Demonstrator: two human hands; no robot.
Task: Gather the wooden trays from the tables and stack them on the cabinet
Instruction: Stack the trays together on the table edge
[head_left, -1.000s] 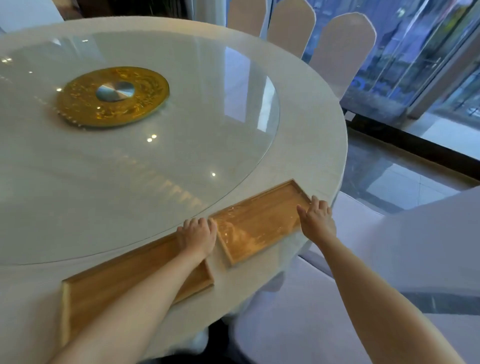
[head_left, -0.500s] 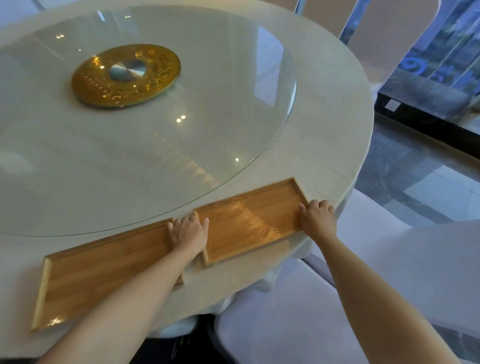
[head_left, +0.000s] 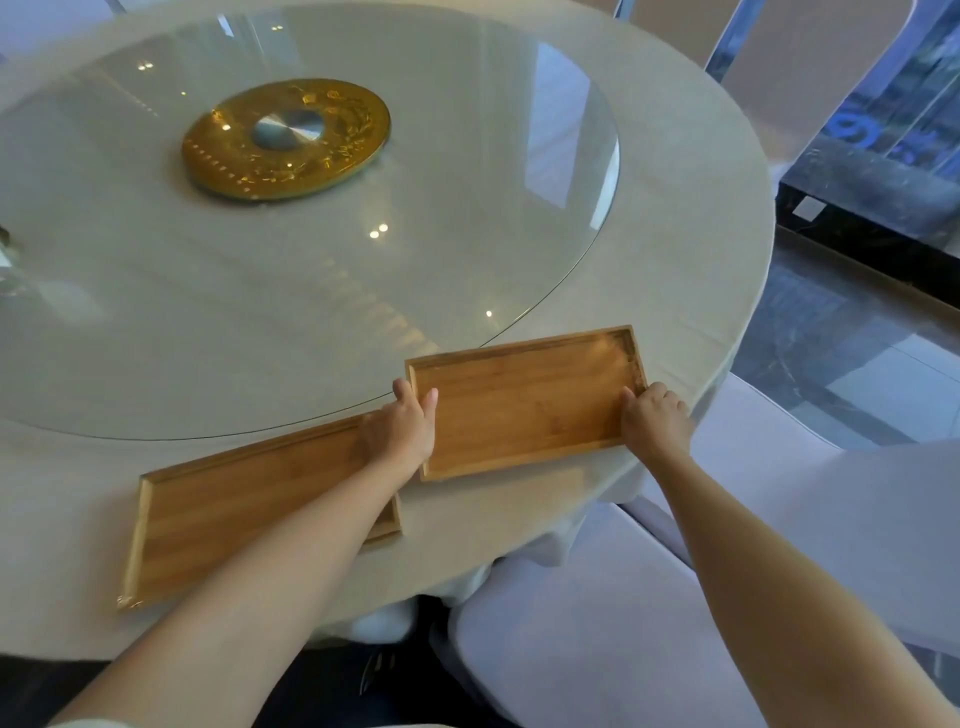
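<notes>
Two wooden trays lie near the front edge of a round white table (head_left: 696, 218). The right tray (head_left: 524, 402) is gripped at both short ends: my left hand (head_left: 402, 428) holds its left end and my right hand (head_left: 655, 421) holds its right end. Its near edge seems raised a little off the tablecloth. The left tray (head_left: 244, 506) lies flat beside it, partly covered by my left forearm.
A large glass turntable (head_left: 467, 208) with a gold centre disc (head_left: 285, 137) fills the middle of the table. White-covered chairs (head_left: 597, 597) stand close on the right and more at the far side. Dark tiled floor (head_left: 841, 338) and glass walls lie to the right.
Both hands have tightened on the ends of the right tray, which has turned to lie squarer to me and lifted slightly. The left tray has stayed put.
</notes>
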